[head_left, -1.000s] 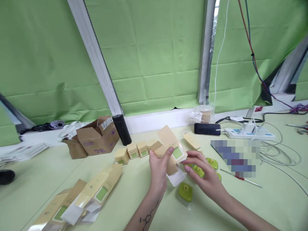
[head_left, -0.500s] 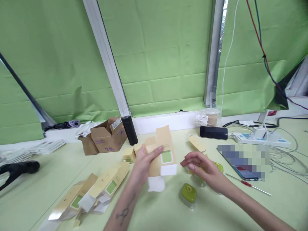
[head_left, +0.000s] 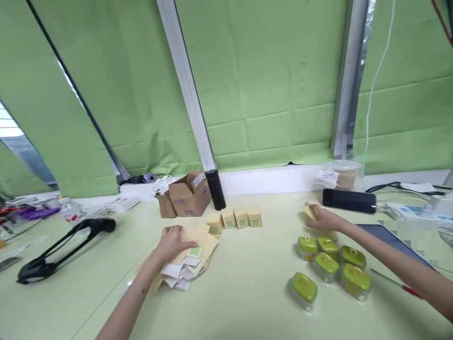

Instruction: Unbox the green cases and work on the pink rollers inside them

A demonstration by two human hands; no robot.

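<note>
My left hand (head_left: 174, 245) is closed on a loose bundle of flattened beige cartons (head_left: 202, 236) with green label patches and white flaps, thumb on top. Over at the right, my right hand (head_left: 321, 219) pinches a small beige card piece (head_left: 309, 213) just left of the dark phone; its kind is partly hidden by the fingers. Below that hand stand several clear containers with green lids, one (head_left: 303, 289) set apart nearer me and another (head_left: 356, 279) in the group. Beyond the bundle, several folded beige boxes (head_left: 255, 217) stand in a row.
Behind the row are a black cylinder (head_left: 215, 190) and an open brown cardboard box (head_left: 191, 197). To the right lie a phone (head_left: 348, 201), a tablet-like device (head_left: 385, 241), a red-handled screwdriver (head_left: 399, 283) and a power strip (head_left: 406, 210). A black strap-like frame (head_left: 67, 245) lies at left.
The view has swung left. My left hand has brought its carton down to the others at left. My right hand, open before, has reached back and taken hold of the beige card piece.
</note>
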